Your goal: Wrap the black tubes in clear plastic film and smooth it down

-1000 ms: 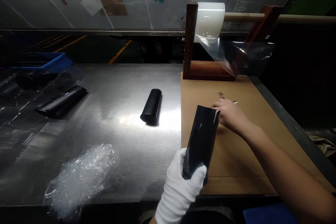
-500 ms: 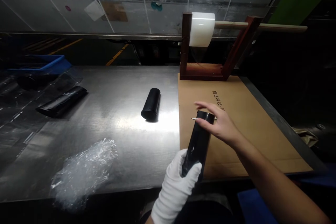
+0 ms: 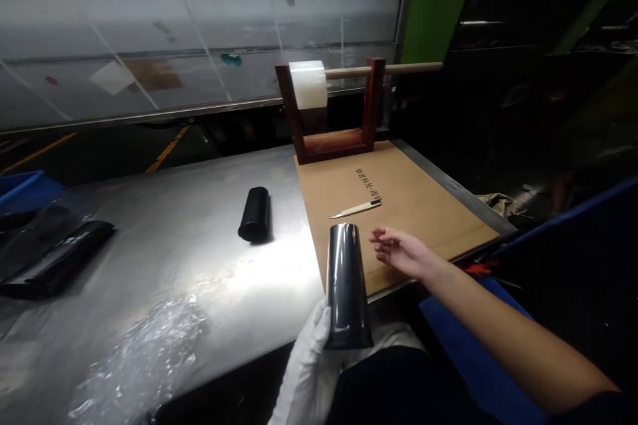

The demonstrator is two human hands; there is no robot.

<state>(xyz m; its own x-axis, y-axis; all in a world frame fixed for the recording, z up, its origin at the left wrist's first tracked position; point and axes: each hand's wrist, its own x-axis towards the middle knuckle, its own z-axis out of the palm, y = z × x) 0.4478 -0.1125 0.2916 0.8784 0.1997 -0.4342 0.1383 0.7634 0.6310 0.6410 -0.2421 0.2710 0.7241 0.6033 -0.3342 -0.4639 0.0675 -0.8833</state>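
Observation:
A glossy black plastic tube [image 3: 346, 279] with a flared lower end stands nearly upright in my left hand [image 3: 310, 345], which wears a white glove. The glove grips the tube low on its left side, and part of the hand is hidden behind it. My bare right hand [image 3: 396, 251] hovers just right of the tube, fingers apart and holding nothing. Behind the tube, a craft knife [image 3: 355, 208] with a pale handle lies on the cardboard sheet [image 3: 423, 212]. Another black tube [image 3: 255, 214] rests on the metal table to the left.
A roll of clear film [image 3: 309, 85] hangs on a wooden stand [image 3: 333, 146] at the back. Crumpled clear plastic [image 3: 144, 355] lies on the metal table [image 3: 174, 226] at front left. Further left are a wrapped black tube [image 3: 60, 259] and a blue bin [image 3: 27, 191].
My right hand has come off the tube's top and moved right. The tube has turned, showing its flared end. The view has swung right, and the knife now shows fully.

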